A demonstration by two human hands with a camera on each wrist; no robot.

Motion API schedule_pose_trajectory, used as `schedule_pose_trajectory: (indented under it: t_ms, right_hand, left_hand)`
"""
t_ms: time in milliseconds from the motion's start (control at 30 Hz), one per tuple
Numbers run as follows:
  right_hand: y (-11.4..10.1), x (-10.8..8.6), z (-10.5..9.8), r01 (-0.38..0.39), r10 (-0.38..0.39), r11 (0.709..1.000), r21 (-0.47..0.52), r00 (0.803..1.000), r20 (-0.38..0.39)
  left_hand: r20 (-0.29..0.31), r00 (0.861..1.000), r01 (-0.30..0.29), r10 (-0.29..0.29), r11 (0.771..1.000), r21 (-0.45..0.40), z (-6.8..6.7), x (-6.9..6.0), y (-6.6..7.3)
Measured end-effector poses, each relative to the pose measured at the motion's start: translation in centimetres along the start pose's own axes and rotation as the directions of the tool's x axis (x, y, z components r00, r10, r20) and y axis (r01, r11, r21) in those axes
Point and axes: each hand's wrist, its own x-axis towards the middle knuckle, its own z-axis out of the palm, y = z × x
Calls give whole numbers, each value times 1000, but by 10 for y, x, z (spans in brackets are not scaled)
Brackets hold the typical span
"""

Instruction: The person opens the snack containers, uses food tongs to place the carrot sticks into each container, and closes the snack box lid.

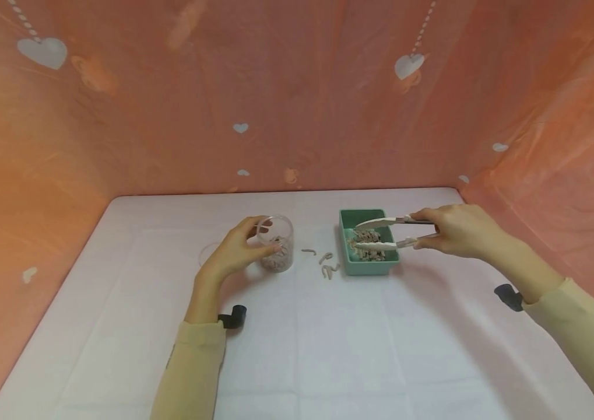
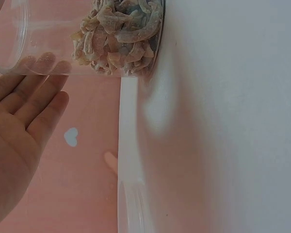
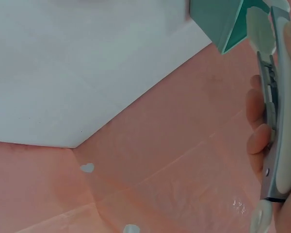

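Green rectangular bin [image 1: 369,269] holds a heap of brownish twisted strips [image 1: 368,237], partly hidden by metal tongs with white tips [image 1: 382,222]; can't tell if the tips touch the strips. Right wrist view cuts the bin off at the top. Right hand [image 1: 456,230], right of the bin, grips the tong handles; tips spread wide over the bin.

Left of the bin: clear plastic cylindrical jar [image 1: 287,245], part-filled with similar strips, one side cut off in left wrist view. Left hand [image 1: 239,248] holds it, thumb in front, fingers behind. Loose brown strips [image 1: 330,270] lie between bin and jar. Farther left of the bin, a clear round piece [image 1: 205,253], part hidden by the left hand, hard to make out.

White table [image 1: 328,338]: far edge near the bin's back, orange-pink backdrop [image 1: 276,105] behind; bare surface from the bin's near side toward the person.
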Motion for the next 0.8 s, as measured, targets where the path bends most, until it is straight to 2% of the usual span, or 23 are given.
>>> schedule_pose_trajectory:
  t_ms: [200,467,800]
  right_hand:
    - [0,3,1,6,-4,1000,-22,997,71]
    - [-2,10,-2,33,-28,998,-47,993,118]
    - [-14,23,-5,65,-35,988,-142,979,200]
  left_hand:
    - [7,1000,-4,4,1000,-4,1,2,-2]
    - [5,1000,19,-19,1000,-6,0,1,-1]
    - [8,999,34,-34,999,-1,-1,-1,2]
